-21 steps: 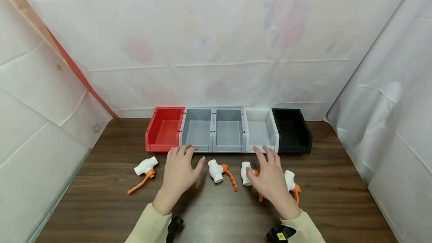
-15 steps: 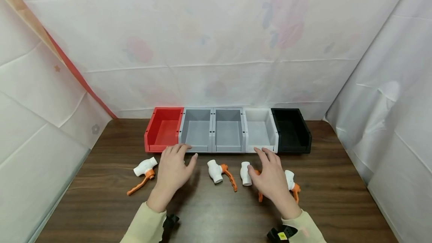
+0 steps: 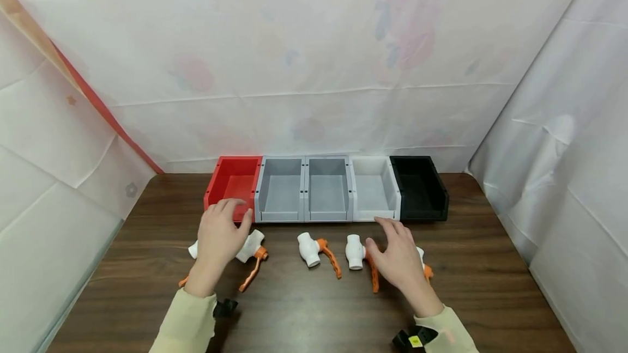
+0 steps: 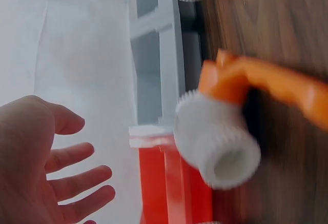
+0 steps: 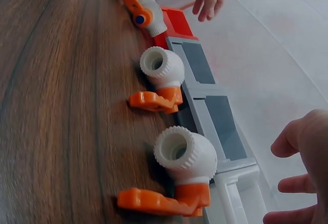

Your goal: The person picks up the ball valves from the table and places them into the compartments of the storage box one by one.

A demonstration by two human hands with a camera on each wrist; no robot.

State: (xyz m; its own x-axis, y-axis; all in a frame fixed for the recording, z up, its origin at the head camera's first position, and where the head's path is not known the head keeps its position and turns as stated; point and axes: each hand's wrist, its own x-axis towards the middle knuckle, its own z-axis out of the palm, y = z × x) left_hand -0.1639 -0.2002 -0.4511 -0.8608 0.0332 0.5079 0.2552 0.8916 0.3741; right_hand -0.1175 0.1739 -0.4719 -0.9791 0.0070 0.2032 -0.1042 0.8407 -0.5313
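Several white ball valves with orange lever handles lie in a row on the table. My left hand (image 3: 221, 238), fingers relaxed and apart, hovers over the leftmost valve (image 3: 193, 249) and hides most of it. Just right of that hand lies a second valve (image 3: 251, 247), its handle toward me. A middle valve (image 3: 309, 249) lies between the hands. My right hand (image 3: 397, 255) hangs loosely spread beside the fourth valve (image 3: 355, 252) and partly covers the rightmost valve (image 3: 428, 273). Neither hand holds anything; the right wrist view shows the right fingers (image 5: 297, 184) apart from the valves.
Behind the valves stands a row of bins: red (image 3: 209, 200), two grey ones (image 3: 279, 216) side by side, white (image 3: 375, 215) and black (image 3: 424, 214). The wooden table (image 3: 314, 315) reaches toward me. A pale cloth (image 3: 314, 70) hangs behind and at both sides.
My left hand has moved left, off the second valve and over the leftmost one. My right hand has shifted slightly, showing more of the fourth valve's handle.
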